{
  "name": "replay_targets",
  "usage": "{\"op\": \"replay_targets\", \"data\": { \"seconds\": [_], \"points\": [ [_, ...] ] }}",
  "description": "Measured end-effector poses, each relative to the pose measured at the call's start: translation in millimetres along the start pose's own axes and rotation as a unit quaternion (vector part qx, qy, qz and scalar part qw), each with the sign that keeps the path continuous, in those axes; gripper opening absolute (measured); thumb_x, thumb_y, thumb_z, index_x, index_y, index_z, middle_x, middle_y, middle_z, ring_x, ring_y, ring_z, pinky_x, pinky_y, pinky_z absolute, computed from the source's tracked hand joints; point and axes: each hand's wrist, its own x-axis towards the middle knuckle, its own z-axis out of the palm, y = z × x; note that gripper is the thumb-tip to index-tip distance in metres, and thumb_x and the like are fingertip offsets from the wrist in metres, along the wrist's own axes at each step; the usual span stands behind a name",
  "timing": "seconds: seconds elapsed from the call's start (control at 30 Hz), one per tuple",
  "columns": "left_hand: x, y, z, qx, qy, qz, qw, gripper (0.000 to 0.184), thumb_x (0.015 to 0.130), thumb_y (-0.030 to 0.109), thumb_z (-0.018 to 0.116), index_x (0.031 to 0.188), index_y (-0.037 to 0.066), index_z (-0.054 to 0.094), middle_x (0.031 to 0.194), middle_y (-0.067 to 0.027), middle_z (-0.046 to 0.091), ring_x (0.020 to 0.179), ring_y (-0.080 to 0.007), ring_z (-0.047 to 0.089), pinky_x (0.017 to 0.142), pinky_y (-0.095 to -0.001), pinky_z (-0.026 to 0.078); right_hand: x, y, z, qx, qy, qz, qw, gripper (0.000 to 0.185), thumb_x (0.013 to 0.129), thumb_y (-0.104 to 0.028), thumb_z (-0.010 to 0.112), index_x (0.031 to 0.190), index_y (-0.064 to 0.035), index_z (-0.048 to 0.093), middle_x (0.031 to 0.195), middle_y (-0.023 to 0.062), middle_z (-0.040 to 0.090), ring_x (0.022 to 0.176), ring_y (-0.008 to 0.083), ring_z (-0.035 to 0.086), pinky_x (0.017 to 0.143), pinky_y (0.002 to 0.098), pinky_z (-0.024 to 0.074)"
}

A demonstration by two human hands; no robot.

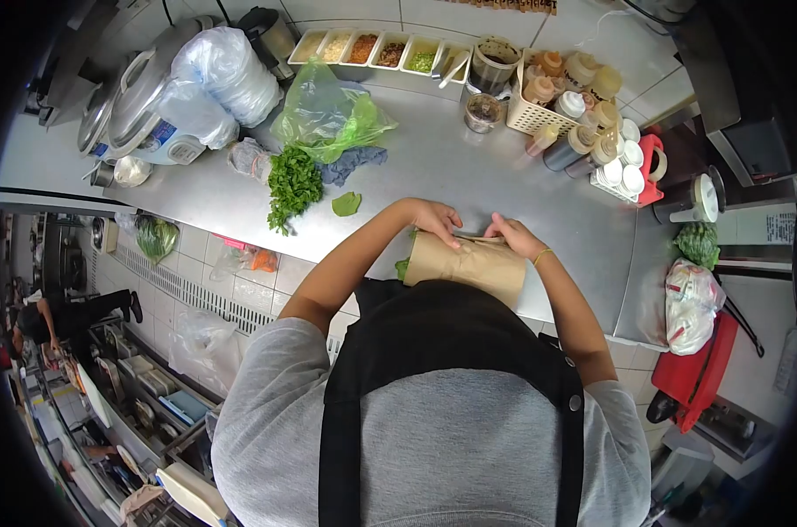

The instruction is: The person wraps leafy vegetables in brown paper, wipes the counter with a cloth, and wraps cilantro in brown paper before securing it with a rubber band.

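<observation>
A roll of brown paper (468, 265) lies at the counter's near edge, in front of my apron. Green leaves (402, 269) stick out of its left end. My left hand (435, 220) rests on the paper's upper left part with its fingers curled on it. At the upper right edge, my right hand (514, 237) grips the paper, its thumb side up and some fingers hidden. To the left of my left hand lie a single green leaf (346, 204) and a bunch of leafy herbs (295, 186).
A green plastic bag (328, 119) and a blue-grey cloth (354, 163) lie behind the herbs. Trays of toppings (389, 53) line the wall. A basket of squeeze bottles (539, 110) stands back right, large lidded pots (144, 97) back left. A person (73, 318) stands far left.
</observation>
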Motion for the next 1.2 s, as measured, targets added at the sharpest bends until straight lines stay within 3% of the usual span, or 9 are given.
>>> {"op": "replay_targets", "data": {
  "seconds": [0.13,0.23,0.3,0.53,0.7,0.8,0.93,1.07,1.2],
  "points": [
    [-0.3,-10.1,2.6,-0.019,0.015,0.013,1.0,0.098,0.063,0.047,0.081,0.132,-0.005,0.036,0.113,-0.0169,0.056,0.101,-0.0241,0.055,0.085,-0.0319,0.045,11.5,13.8,6.1,0.027,-0.002,0.048,0.998,0.053,0.095,-0.05,0.038,0.083,-0.0046,0.063,0.075,-0.0003,0.06,0.075,0.0111,0.052,0.072,0.0256,0.0426],
    [-3.2,-6.1,4.4,-0.021,0.017,0.01,1.0,0.101,0.06,0.049,0.082,0.133,-0.005,0.036,0.115,-0.0165,0.054,0.102,-0.0246,0.055,0.085,-0.0321,0.046,5.4,22.4,6.6,-0.03,-0.05,-0.019,0.998,0.034,0.095,-0.033,0.05,0.077,-0.005,0.059,0.071,-0.0039,0.056,0.069,0.0054,0.05,0.065,0.023,0.0424],
    [-3.8,-4.3,3.7,-0.016,0.019,0.006,1.0,0.102,0.059,0.049,0.082,0.132,-0.005,0.036,0.115,-0.0167,0.054,0.103,-0.025,0.055,0.086,-0.0324,0.045,-4.6,25.7,0.1,0.126,-0.067,0.008,0.99,0.016,0.09,-0.017,0.059,0.079,-0.0052,0.058,0.072,-0.0056,0.055,0.067,0.0025,0.05,0.061,0.0201,0.0417],
    [0.6,-3.1,1.6,-0.01,0.011,-0.007,1.0,0.104,0.057,0.049,0.083,0.132,-0.005,0.037,0.12,-0.0191,0.052,0.109,-0.0274,0.053,0.09,-0.0337,0.044,-7.7,37.0,-3.5,0.081,-0.035,-0.005,0.996,0.009,0.086,-0.011,0.062,0.081,-0.0047,0.057,0.073,-0.0056,0.056,0.065,0.0041,0.05,0.061,0.0216,0.0429],
    [-3.5,1.9,1.5,-0.012,0.015,-0.011,1.0,0.104,0.057,0.05,0.083,0.132,-0.005,0.036,0.123,-0.0201,0.051,0.111,-0.0279,0.052,0.092,-0.0331,0.042,-11.9,18.9,-4.9,-0.189,0.049,-0.002,0.981,0.008,0.074,-0.005,0.066,0.078,-0.0043,0.059,0.069,0.0008,0.057,0.064,0.0106,0.053,0.059,0.0284,0.0447],
    [-2.1,3.2,0.9,0.007,0.004,-0.011,1.0,0.105,0.057,0.051,0.083,0.133,-0.005,0.036,0.124,-0.0201,0.051,0.111,-0.0279,0.052,0.093,-0.0328,0.042,-13.3,0.2,-27.2,-0.237,0.088,-0.074,0.965,0.009,0.072,-0.006,0.066,0.079,-0.004,0.061,0.066,0.0031,0.058,0.062,0.0126,0.053,0.059,0.0308,0.0451],
    [2.9,-1.9,0.6,0.011,0.011,-0.015,1.0,0.106,0.056,0.052,0.083,0.133,-0.006,0.036,0.122,-0.0194,0.051,0.111,-0.0278,0.052,0.093,-0.0329,0.042,-22.6,-66.9,-16.8,-0.268,0.147,-0.02,0.952,0.025,0.081,-0.027,0.063,0.08,-0.0018,0.066,0.069,0.0167,0.061,0.062,0.0277,0.058,0.062,0.0339,0.0475],
    [1.2,-1.1,1.6,0.014,0.012,-0.011,1.0,0.107,0.056,0.053,0.082,0.132,-0.006,0.037,0.123,-0.0202,0.05,0.112,-0.0279,0.051,0.095,-0.0331,0.041,-25.3,-50.8,58.7,-0.344,0.127,-0.113,0.924,0.045,0.091,-0.035,0.045,0.075,0.0031,0.065,0.074,0.0251,0.062,0.073,0.0409,0.06,0.072,0.0474,0.0468],
    [2.9,-1.6,3.1,0.008,0.01,-0.018,1.0,0.107,0.057,0.053,0.082,0.132,-0.007,0.036,0.126,-0.0211,0.048,0.114,-0.028,0.05,0.096,-0.0329,0.04,-28.4,-62.0,56.7,-0.336,0.104,-0.048,0.935,0.055,0.093,-0.038,0.036,0.074,0.0051,0.065,0.081,0.0275,0.062,0.077,0.0429,0.06,0.076,0.0484,0.0468]
  ]
}}
